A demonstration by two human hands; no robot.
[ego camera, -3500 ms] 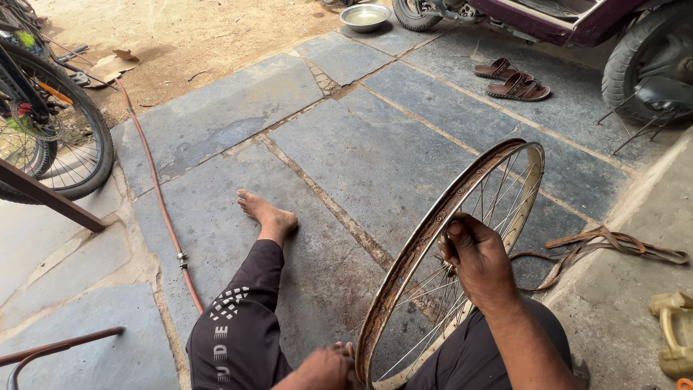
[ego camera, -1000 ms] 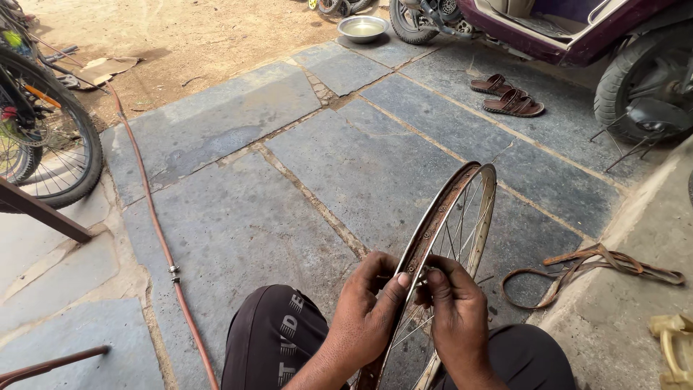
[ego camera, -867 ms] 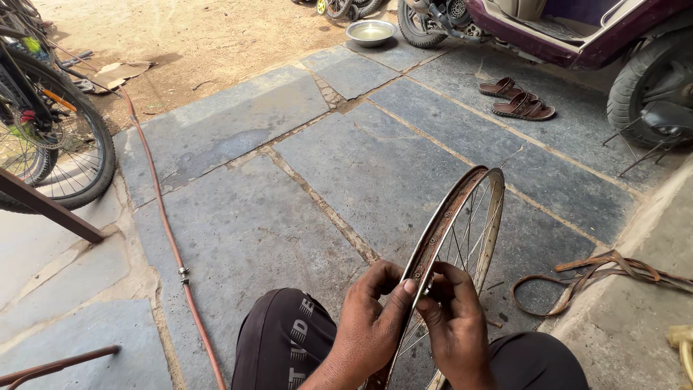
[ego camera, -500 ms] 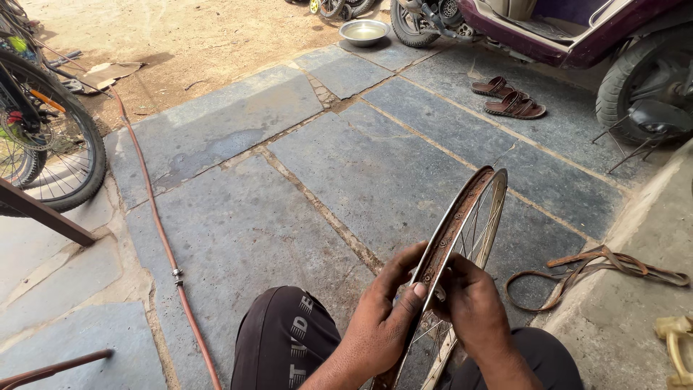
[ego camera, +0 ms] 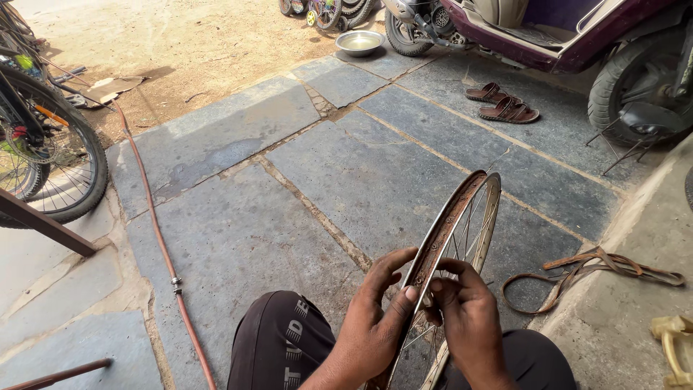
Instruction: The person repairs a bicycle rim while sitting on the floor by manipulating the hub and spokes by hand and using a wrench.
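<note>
Both hands pinch a bare bicycle wheel rim that stands on edge between the knees.

Head view: the wheel rim [ego camera: 456, 230], rusty along its inner channel, stands upright and runs lengthwise away from the person toward the scooter [ego camera: 577, 43], its near arc at the hands and its far arc out over the stone floor [ego camera: 238, 238]. The left hand [ego camera: 375, 325] curls over the rim's left wall with the thumb on the channel; the right hand [ego camera: 469, 325] closes its fingertips at a spoke end from the right side, equally near. Whatever small part the right fingertips hold is too small to tell. The rim's lower arc and hub are hidden behind hands and legs. A rubber strip [ego camera: 585, 271] lies right.
</note>
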